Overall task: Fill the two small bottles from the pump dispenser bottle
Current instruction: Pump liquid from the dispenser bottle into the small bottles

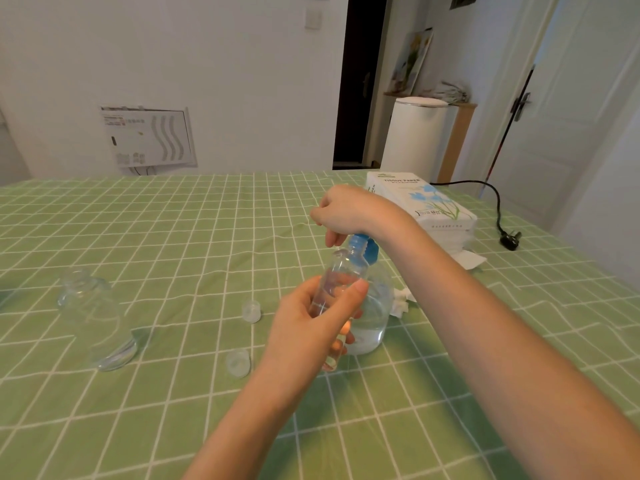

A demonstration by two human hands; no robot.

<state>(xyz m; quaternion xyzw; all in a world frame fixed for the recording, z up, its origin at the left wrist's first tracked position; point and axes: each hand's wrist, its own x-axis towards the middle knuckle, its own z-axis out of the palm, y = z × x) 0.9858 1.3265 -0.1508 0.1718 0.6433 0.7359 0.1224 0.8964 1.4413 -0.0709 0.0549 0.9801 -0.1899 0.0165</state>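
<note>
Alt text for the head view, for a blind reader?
The left hand holds a small clear bottle up to the blue pump head of the dispenser bottle, with the right hand resting on top of the pump. A second open bottle and two caps sit on the green checked tablecloth.

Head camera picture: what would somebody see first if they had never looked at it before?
First, the two hands in the middle: the left hand holds a small clear bottle up against the pump dispenser bottle, and the right hand sits on its blue pump top. Then the green checked tablecloth, with a second clear bottle standing at the left and two caps lying nearby.
</note>
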